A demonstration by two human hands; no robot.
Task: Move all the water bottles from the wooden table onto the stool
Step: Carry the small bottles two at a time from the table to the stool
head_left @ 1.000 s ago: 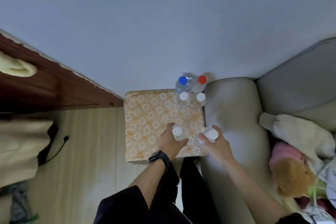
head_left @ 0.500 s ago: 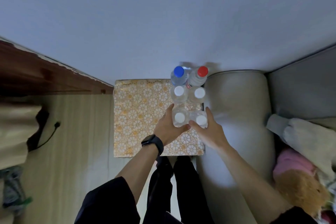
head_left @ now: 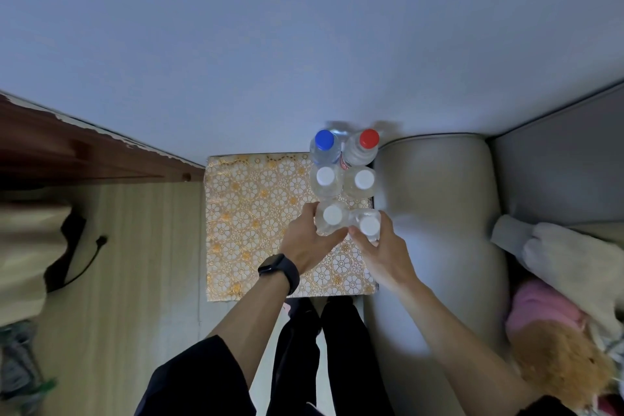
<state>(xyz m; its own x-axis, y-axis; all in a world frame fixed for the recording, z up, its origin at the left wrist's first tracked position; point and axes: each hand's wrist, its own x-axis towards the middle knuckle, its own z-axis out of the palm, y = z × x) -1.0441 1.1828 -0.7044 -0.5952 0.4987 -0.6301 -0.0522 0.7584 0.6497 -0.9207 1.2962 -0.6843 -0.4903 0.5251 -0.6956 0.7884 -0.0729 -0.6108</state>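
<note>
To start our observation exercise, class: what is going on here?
A person stands over the cloth-covered stool, the left hand gripping one white-capped bottle and the right hand gripping a second white-capped bottle. Four bottles stand behind them at the stool's far right corner: a blue-capped bottle, a red-capped bottle and two other white-capped bottles. Whether the held pair rests on the stool cannot be told.

Beige sofa (head_left: pixel 435 213), plush toy (head_left: pixel 560 365), black cable (head_left: pixel 84 267)

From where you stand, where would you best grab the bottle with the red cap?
The neck of the red-capped bottle, reached from straight above. It stands in the back corner, hemmed in by the blue-capped bottle, a white-capped bottle in front and the sofa arm, so its sides look blocked.
</note>
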